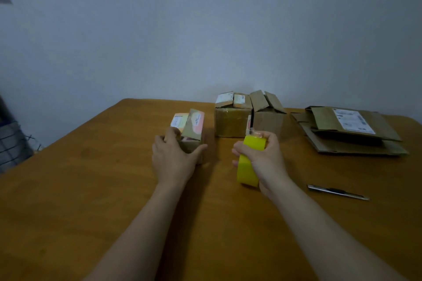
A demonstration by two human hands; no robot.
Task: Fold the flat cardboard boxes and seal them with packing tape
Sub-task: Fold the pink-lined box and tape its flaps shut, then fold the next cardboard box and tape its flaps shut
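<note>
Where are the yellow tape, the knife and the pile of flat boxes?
yellow tape (pixel 247 172): head view, lower outer face of the roll.
knife (pixel 338 191): head view, middle of its handle.
pile of flat boxes (pixel 326 121): head view, brown face of the top one.

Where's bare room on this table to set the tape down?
Bare tabletop left of the left hand, and in front of the utility knife. Crowded at the back: two open boxes and the flat cardboard stack.

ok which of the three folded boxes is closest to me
The small box with the pink-marked flap, front left. The middle box and the brown box beside it are bigger and stand further back.
</note>
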